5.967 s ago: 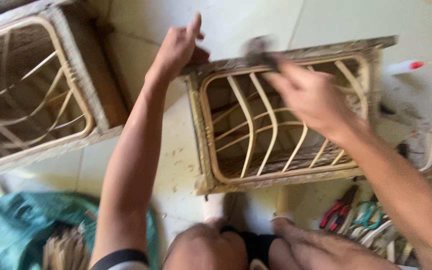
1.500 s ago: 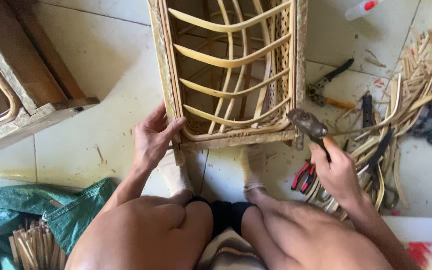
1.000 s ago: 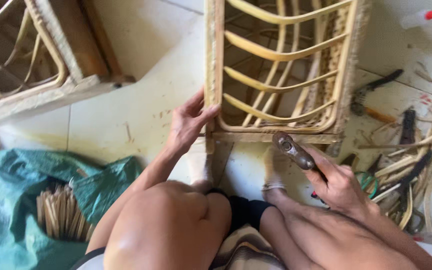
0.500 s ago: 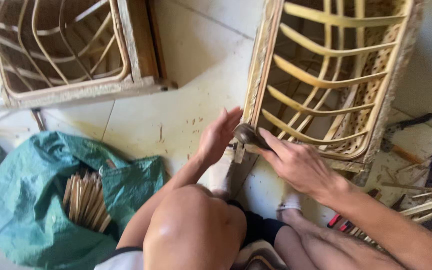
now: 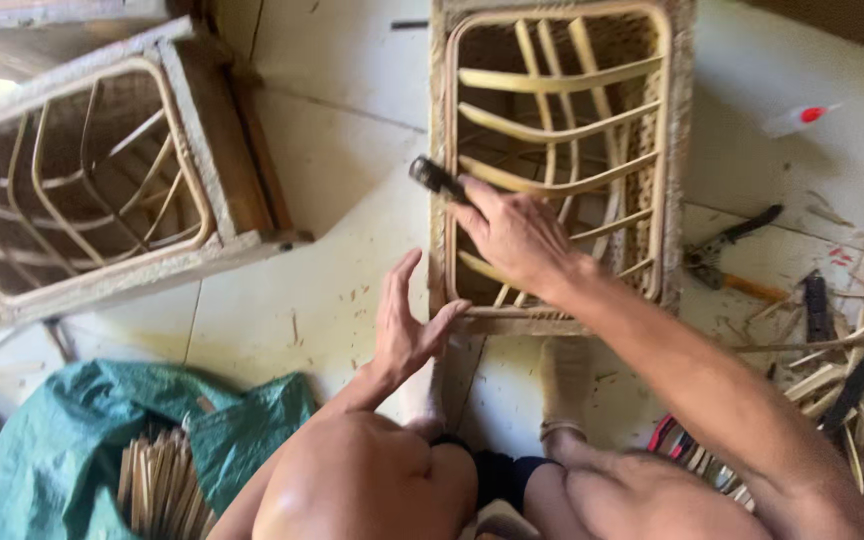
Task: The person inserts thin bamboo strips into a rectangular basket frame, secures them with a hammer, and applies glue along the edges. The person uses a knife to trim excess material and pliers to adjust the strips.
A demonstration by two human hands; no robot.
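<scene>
A rattan frame [image 5: 664, 180] with curved cane slats lies on the tiled floor in front of me. My right hand [image 5: 517, 235] grips a hammer [image 5: 435, 178], its dark head raised over the frame's left side rail. My left hand [image 5: 404, 325] rests against the frame's lower left corner, fingers spread and thumb on the bottom rail. My bare knees fill the lower part of the view.
A second rattan frame [image 5: 102, 180] lies at the upper left. A green tarp [image 5: 62, 430] with a bundle of cane sticks [image 5: 157, 485] is at the lower left. Pliers [image 5: 727, 255], cutters and loose cane strips [image 5: 852, 350] are scattered on the right. A white bottle with red cap [image 5: 797, 118] lies beyond.
My right hand has lifted the hammer up along the frame's left rail. My left hand stays at the lower left corner. The view has shifted.
</scene>
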